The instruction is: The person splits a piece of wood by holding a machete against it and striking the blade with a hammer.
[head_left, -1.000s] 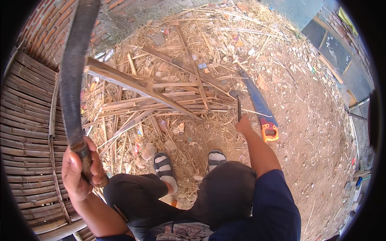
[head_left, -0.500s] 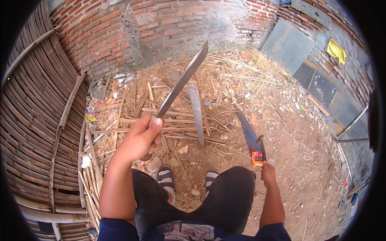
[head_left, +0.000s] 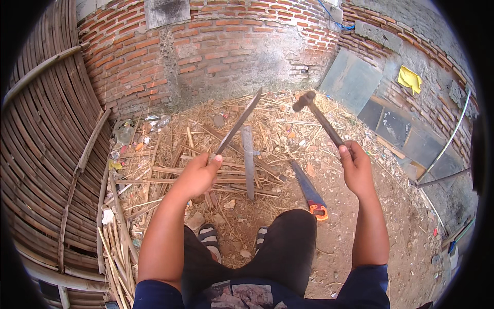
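Observation:
A machete [head_left: 239, 122] points up and away, its handle wrapped in my closed left hand [head_left: 199, 176]. My right hand [head_left: 356, 170] grips a hammer [head_left: 324, 122] by the lower handle, with the dark metal head raised at the upper left end. Both tools are in the air above the ground. Between them a grey wooden plank [head_left: 248, 162] stands or lies lengthwise among the sticks; I cannot tell which. A handsaw [head_left: 307, 188] with an orange and dark handle lies on the dirt to the left of my right forearm.
Thin wood strips [head_left: 206, 172] lie scattered ahead of my feet among straw and rubble. A bamboo slat wall [head_left: 46, 154] closes the left side. Ahead rises a brick wall [head_left: 221, 46]. Grey panels [head_left: 352, 80] and a yellow cloth [head_left: 409, 79] are along the right wall.
My right hand has lifted the hammer from beside the handsaw up to chest height, head upward. My left hand has lowered slightly and moved right with the machete. The view has tilted up.

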`<state>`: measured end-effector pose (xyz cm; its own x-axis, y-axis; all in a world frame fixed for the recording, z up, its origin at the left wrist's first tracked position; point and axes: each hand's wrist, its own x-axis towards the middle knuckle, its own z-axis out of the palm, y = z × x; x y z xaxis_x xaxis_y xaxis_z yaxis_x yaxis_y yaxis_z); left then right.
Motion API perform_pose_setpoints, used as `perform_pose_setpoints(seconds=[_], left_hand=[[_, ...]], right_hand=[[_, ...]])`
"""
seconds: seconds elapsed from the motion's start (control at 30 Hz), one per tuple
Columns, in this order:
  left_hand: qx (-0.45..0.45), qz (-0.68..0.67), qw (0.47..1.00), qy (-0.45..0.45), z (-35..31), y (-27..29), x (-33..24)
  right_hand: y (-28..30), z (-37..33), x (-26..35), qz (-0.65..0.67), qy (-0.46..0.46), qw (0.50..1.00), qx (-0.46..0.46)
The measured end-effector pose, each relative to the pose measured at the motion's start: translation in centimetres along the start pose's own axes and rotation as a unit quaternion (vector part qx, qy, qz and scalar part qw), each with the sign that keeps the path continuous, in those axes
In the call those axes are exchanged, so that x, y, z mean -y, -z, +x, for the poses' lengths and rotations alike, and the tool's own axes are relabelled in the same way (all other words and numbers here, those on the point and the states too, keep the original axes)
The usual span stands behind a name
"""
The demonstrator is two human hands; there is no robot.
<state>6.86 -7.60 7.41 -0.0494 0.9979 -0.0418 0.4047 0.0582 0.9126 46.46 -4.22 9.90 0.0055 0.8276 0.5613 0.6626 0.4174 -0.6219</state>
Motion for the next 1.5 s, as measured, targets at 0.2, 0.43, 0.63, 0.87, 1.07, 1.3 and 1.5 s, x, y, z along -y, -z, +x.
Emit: perform_pose_setpoints(seconds=[0.2,0.43,0.63,0.87,1.07,1.3,1.5], left_hand=[[-0.007,0.011,1.0,0.013,-0.4,0.5,-0.8],[-0.024,0.042,0.999,-0.002,0.5,0.7,0.3],[-0.014,0.021,1.0,0.019,0.1,0.4,-0.3],[0.009,-0.026,0.999,0.044,-0.6,-0.6,-1.4],[0.009,0.005,1.0,0.028,-0.4,-0.7,-0.5],[0.031,-0.004,0.999,0.03,-0.5,-1.3,-1.1],[0.011,0.012,1.0,0.015,-0.6,-1.7,-0.6]], right_hand=[[-0.5,2.4,9.1,0.065,0.136,0.986,-0.071],[-4.9,3.1,7.8,-0.108,0.073,0.983,0.13],[-3.3,4.3,8.4,0.05,0.111,0.992,-0.022],[-6.1,4.0,7.5,-0.15,0.096,0.974,0.139],[-3.3,5.1,10.2,0.019,0.13,0.991,-0.007],[-7.3,3.5,4.8,-0.15,0.05,0.971,0.179],[-3.9,4.1,7.9,-0.003,0.078,0.997,0.022]])
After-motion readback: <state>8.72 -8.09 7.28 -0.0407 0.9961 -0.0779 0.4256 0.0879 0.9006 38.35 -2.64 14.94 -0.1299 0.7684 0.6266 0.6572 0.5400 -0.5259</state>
